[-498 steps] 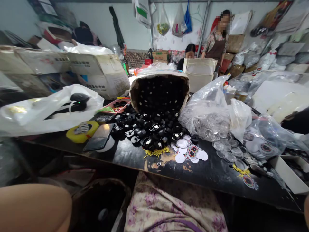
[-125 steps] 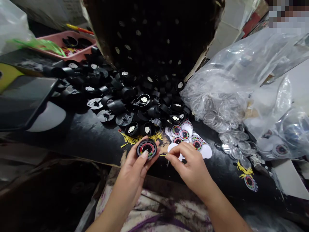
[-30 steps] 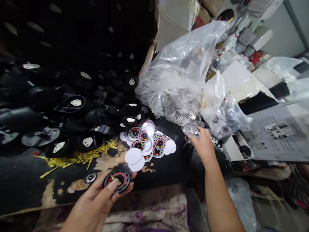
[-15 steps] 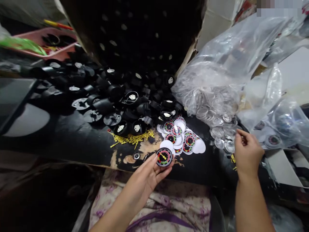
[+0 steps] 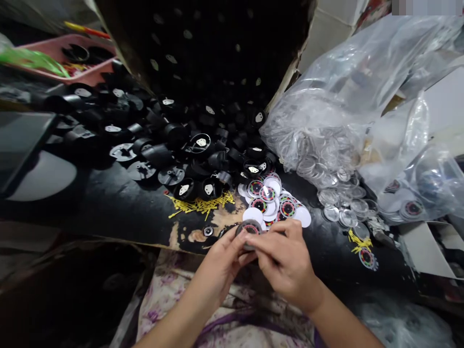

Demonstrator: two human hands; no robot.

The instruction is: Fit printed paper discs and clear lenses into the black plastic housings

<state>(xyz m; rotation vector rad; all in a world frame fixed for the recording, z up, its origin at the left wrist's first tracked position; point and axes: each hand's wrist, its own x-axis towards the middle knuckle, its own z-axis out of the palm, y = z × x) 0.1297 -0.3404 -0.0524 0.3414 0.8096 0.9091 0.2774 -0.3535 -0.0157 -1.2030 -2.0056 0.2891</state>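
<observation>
In front of me, above the cloth on my lap, my left hand point(image 5: 226, 256) grips a small round dial gauge point(image 5: 250, 227) with a dark rim. Closed fingers of my right hand point(image 5: 286, 256) press against the gauge's face near my left thumb. Whether a thin clear disc lies between them I cannot see; the face looks greyish, and its pointer is hidden. Just beyond my hands is a heap of printed dial discs point(image 5: 288, 209), some white side up. Yellow pointers point(image 5: 201, 205) lie left of that heap. Clear round covers point(image 5: 329, 197) are piled to the right.
Black round housings point(image 5: 159, 155) spread over the black table, spilling from a dark box point(image 5: 217, 43). A pink tray point(image 5: 103, 72) stands at back left. Clear plastic bags point(image 5: 326, 92) fill the right side, above a white box point(image 5: 420, 249). Another dial disc point(image 5: 367, 258) lies near right.
My right hand has come left from beside the clear covers to the gauge. My left hand still holds the gauge, whose face is now partly covered by fingers.
</observation>
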